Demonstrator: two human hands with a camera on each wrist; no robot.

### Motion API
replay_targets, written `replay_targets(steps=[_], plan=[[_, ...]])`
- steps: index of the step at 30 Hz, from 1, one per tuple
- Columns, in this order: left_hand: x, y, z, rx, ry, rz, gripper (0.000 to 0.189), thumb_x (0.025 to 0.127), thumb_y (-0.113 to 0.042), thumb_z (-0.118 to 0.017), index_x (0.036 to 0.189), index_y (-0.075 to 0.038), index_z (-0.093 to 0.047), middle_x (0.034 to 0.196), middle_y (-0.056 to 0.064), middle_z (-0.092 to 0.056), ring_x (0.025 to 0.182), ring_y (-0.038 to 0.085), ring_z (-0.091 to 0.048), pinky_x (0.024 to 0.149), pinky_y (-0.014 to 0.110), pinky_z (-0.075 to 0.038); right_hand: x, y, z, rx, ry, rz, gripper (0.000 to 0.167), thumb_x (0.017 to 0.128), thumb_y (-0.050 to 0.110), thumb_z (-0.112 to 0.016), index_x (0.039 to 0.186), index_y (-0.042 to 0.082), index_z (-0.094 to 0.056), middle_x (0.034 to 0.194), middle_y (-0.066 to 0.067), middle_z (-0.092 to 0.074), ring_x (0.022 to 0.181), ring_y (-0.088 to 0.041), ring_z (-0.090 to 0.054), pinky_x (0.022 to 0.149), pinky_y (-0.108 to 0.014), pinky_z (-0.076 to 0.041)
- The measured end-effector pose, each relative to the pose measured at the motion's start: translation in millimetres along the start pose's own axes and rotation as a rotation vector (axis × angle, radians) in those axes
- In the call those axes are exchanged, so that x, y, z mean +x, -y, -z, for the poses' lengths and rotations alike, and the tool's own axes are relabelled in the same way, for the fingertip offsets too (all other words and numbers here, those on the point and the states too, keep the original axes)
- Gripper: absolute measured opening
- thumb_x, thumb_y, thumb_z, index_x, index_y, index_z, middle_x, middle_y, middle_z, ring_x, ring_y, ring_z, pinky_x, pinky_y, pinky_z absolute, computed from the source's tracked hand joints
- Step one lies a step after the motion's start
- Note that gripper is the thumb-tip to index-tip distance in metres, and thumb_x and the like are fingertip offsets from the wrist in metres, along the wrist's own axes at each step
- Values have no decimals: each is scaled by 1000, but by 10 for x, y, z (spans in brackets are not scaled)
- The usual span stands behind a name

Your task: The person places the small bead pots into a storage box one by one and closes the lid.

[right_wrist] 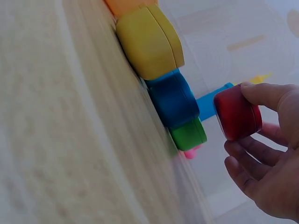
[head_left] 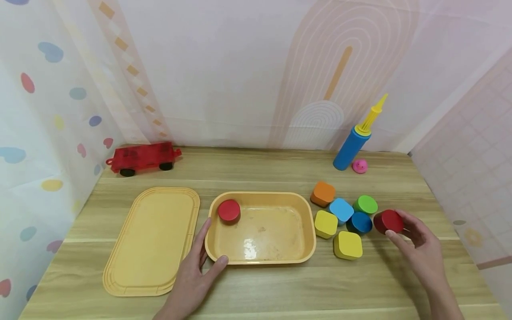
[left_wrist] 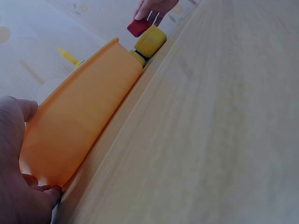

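Observation:
My right hand (head_left: pixel 423 249) pinches a small red lidded box (head_left: pixel 389 222) between thumb and fingers, at the right of the group of boxes. In the right wrist view that red box (right_wrist: pixel 237 113) is held above the table. My left hand (head_left: pixel 196 271) grips the near left corner of a shallow yellow-orange tub (head_left: pixel 262 261), thumb at the near wall and fingers along the left side. One red box (head_left: pixel 230 210) sits inside the tub, in its far left corner. Beside the tub's right end stand yellow boxes (head_left: pixel 348 245), a dark blue box (head_left: pixel 359 223), a light blue box (head_left: pixel 341 210), a green box (head_left: pixel 366 204) and an orange box (head_left: pixel 323 194).
A flat yellow lid (head_left: pixel 154 240) lies left of the tub. At the back left stands a red toy wagon (head_left: pixel 144 158) with black wheels. A blue and yellow hand pump (head_left: pixel 354 144) stands upright at the back right, with a pink toy duck (head_left: pixel 360 166) next to it.

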State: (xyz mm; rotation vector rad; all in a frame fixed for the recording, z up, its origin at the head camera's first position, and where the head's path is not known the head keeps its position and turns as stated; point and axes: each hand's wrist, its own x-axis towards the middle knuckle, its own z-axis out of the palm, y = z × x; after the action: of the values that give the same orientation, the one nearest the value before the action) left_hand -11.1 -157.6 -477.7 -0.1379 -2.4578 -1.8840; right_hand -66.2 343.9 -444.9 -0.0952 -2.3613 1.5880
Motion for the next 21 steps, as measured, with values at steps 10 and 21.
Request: replay_targets(steps=[10, 21], plan=[[-1, 23, 0, -5, 4, -11, 92, 108, -14, -75, 179, -29, -20, 182, 18, -22, 163, 39, -27, 121, 12, -29, -72, 174, -76, -8, 22, 47, 57, 93, -18, -78, 147, -5, -66, 130, 15, -72, 110, -1, -68, 99, -5, -50], [2, 17, -2, -3, 1, -5, 92, 107, -15, -76, 179, -29, -20, 182, 20, -24, 162, 38, -30, 121, 12, -30, -97, 384, -211, -84, 70, 151, 59, 90, -22, -78, 146, -11, -63, 133, 17, -71, 111, -3, -68, 101, -7, -51]])
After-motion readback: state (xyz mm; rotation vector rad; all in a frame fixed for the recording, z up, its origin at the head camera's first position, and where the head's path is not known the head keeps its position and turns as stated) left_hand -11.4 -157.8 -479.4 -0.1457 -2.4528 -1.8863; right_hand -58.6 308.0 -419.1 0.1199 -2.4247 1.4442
